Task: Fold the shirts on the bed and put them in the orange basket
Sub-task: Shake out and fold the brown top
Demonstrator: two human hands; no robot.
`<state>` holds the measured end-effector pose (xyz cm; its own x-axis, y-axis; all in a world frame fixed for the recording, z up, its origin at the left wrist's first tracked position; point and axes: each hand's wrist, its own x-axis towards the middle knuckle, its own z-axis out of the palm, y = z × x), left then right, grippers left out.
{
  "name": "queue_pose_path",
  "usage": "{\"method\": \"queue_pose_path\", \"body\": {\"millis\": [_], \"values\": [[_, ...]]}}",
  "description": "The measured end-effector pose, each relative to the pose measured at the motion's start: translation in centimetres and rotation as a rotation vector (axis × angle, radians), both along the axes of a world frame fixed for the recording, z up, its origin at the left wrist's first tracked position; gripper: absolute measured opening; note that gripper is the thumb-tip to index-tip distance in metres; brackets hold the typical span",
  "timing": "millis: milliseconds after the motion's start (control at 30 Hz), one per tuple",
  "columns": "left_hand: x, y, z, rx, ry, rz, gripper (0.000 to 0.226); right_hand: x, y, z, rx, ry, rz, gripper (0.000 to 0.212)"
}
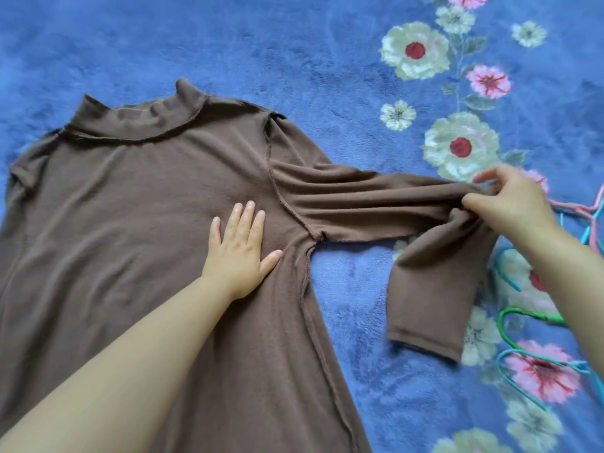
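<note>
1. Nearest, the brown mock-neck shirt [137, 204] lay spread on the blue floral blanket [294, 53], seams showing as if inside out; its hem ran out of view at the near edge, so wrinkles there could not be judged.
2. The left hand [242, 253] lay flat with straight fingers, pressing the shirt's body just beside the right armpit seam; if that press eased, a pull on the sleeve would likely drag the whole body sideways and bunch it.
3. To the right, the right hand [510, 204] pinched the bunched sleeve [376, 201] near its elbow; the cuff end hung down toward the near side, loose; folded across like that, it would probably trap a twist and leave a lumpy fold.
4. Just beyond that hand, coloured plastic hangers [523, 322] lay at the right edge; the dangling cuff could snag on one.
5. Farther off lay only blanket; the orange basket was not in view, so the carry remained unjudged.
</note>
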<state>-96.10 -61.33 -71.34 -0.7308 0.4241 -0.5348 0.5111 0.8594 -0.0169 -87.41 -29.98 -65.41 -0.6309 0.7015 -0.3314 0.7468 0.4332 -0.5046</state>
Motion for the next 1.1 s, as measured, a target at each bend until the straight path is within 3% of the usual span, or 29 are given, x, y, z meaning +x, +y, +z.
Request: {"method": "queue_pose_path", "body": {"millis": [33, 200, 300, 433, 500, 633, 700, 767, 833, 900, 1000, 1100], "values": [[0.0, 0.1, -0.1, -0.001, 0.000, 0.003, 0.075, 0.1, -0.1, 0.1, 0.047, -0.085, 0.039, 0.036], [-0.5, 0.5, -0.1, 0.038, -0.063, 0.006, 0.075, 3.8, -3.1, -2.6, -0.143, -0.281, 0.055, 0.030], [-1.5, 0.1, 0.6, 0.109, -0.128, -0.014, 0.075, 4.7, -3.7, -2.1, -0.434, -0.029, -0.219, 0.006], [-2.6, -2.0, 2.0, 0.461, -0.092, 0.054, 0.057, 1.9, -3.7, 1.9, -0.682, 0.244, -0.330, 0.024], [-2.9, -3.9, 2.5, 0.680, -0.055, 0.309, 0.045, -0.5, -5.2, 4.6, -0.878, 0.308, -0.360, 0.021], [-3.9, -8.3, 3.8, 1.046, -0.210, 1.041, 0.017, -6.4, -11.9, 8.5, -1.220, 0.331, -0.269, 0.018], [-5.0, -10.9, 4.4, 1.101, -0.208, 1.200, 0.010, -9.2, -15.8, 9.0, -1.385, 0.312, -0.135, 0.034], [-6.1, -13.9, 5.0, 1.132, -0.185, 1.300, 0.010, -11.3, -20.4, 8.4, -1.455, 0.257, -0.035, 0.013], [-7.1, -16.2, 5.2, 1.120, -0.177, 1.318, 0.015, -12.5, -24.1, 7.2, -1.398, 0.155, 0.021, 0.014], [-7.8, -18.1, 5.4, 1.071, -0.193, 1.281, 0.011, -13.0, -26.4, 4.8, -1.190, 0.092, 0.097, 0.022], [-8.0, -18.8, 5.1, 0.981, -0.338, 1.170, 0.020, -11.9, -25.9, 1.2, -0.539, 0.096, 0.301, 0.018], [-8.1, -17.0, 4.6, 0.787, -0.410, 1.012, 0.044, -9.6, -24.2, -0.9, 0.037, 0.175, 0.510, 0.021]]}}
